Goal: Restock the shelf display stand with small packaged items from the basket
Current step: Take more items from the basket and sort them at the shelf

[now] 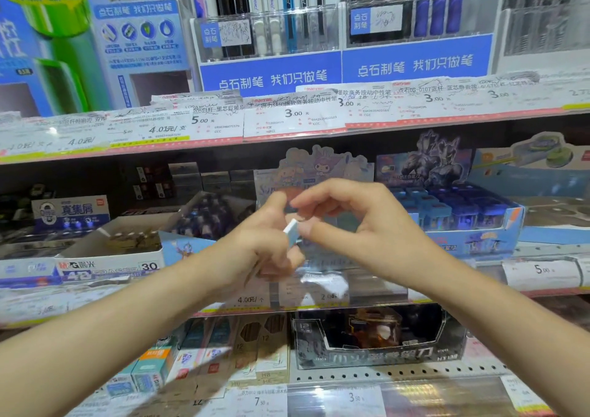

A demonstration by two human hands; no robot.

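Restocking mid-way: left hand [268, 241] and right hand [360, 225] both pinching one small pale-blue packet [292, 230] before cartoon display stand [319, 167]. Not yet placed; basket unseen.

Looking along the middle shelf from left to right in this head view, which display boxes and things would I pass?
White M&G box → left hand → small pale blue packet pinched between both hands → right hand → blue armoured-hero display box → pale blue display box.
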